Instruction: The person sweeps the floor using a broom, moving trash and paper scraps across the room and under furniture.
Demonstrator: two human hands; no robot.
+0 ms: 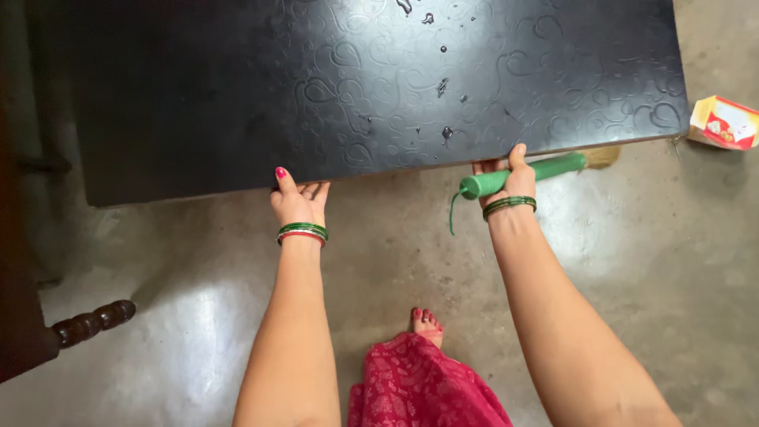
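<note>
The black embossed counter has its near edge in both your hands. Your left hand curls its fingers under that edge, thumb on top. Your right hand clamps the edge and a green broom handle together, bristles poking out beyond. A small box lies on the concrete floor, well apart.

The light is soft and quite dim. Pale glare patches lie on the concrete floor. The black table top shines faintly and its left side sinks into shadow. The focus is sharp.
</note>
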